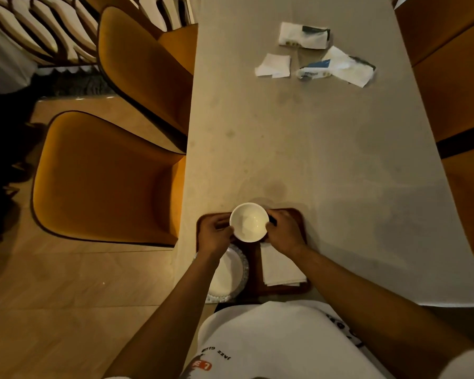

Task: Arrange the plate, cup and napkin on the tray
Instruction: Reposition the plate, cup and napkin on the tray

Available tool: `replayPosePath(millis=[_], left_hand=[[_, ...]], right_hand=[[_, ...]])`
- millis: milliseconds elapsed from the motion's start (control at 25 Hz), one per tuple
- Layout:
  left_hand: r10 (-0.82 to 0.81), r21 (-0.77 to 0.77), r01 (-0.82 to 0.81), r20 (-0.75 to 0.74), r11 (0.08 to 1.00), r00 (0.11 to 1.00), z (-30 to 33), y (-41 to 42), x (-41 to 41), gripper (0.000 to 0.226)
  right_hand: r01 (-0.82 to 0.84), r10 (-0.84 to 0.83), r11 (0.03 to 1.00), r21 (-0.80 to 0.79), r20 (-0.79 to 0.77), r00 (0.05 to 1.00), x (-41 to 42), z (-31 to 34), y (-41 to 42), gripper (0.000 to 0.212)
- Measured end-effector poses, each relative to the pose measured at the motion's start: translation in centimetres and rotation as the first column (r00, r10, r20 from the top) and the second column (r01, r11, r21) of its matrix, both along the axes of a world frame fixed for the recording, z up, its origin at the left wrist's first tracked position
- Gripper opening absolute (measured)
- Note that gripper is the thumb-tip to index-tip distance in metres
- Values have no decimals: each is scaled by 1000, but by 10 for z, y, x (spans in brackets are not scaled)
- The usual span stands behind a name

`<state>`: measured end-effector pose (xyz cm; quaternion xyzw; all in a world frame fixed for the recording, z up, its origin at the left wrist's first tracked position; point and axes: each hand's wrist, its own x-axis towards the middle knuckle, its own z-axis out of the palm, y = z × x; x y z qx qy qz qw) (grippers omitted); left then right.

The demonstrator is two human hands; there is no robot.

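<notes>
A dark wooden tray (298, 217) lies at the table's near left edge. Over its far part I hold a white cup (249, 222), seen from above and empty. My left hand (213, 234) grips its left side and my right hand (284, 233) grips its right side. Whether the cup rests on the tray or hovers above it I cannot tell. A white plate with a patterned rim (231, 274) sits on the tray's near left, partly under my left forearm. A folded white napkin (281, 266) lies on the tray's near right.
Loose tissue packets (304, 35) (337, 67) and a folded tissue (273, 65) lie at the far end of the beige table (312, 146). Orange chairs (104, 176) (145, 64) stand along the left side, and more orange seating (454, 77) on the right.
</notes>
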<state>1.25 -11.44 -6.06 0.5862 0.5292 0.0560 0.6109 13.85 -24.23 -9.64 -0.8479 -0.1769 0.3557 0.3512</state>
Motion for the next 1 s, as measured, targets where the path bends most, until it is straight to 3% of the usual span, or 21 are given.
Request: replayPosePath(millis=[240, 400, 560, 640, 720, 840, 1000], left_hand=[[-14, 20, 14, -14, 1000, 1000, -3, 2, -15, 29], [16, 67, -7, -139, 998, 990, -4, -15, -34, 12], [-324, 48, 336, -167, 940, 931, 6, -57, -38, 14], [-460, -5, 465, -164, 885, 873, 4, -71, -31, 21], [-570, 34, 589, -213, 807, 794, 2, -83, -23, 34], [-627, 52, 660, -263, 749, 733, -1, -98, -16, 49], [-623, 93, 680, -325, 727, 711, -1, -107, -7, 52]], right_hand=[[5, -5, 1000, 25, -1, 1000, 4, 13, -9, 50], [123, -113, 991, -57, 146, 983, 5, 22, -43, 36], [33, 9, 968, -250, 166, 986, -7, 19, -82, 34], [-39, 79, 958, -285, 128, 989, -17, 17, -93, 37], [-57, 98, 953, -299, 124, 988, -24, 18, -99, 40], [-37, 86, 939, -341, 128, 988, -30, 13, -99, 44], [-61, 102, 923, -379, 89, 991, -35, 12, -102, 47]])
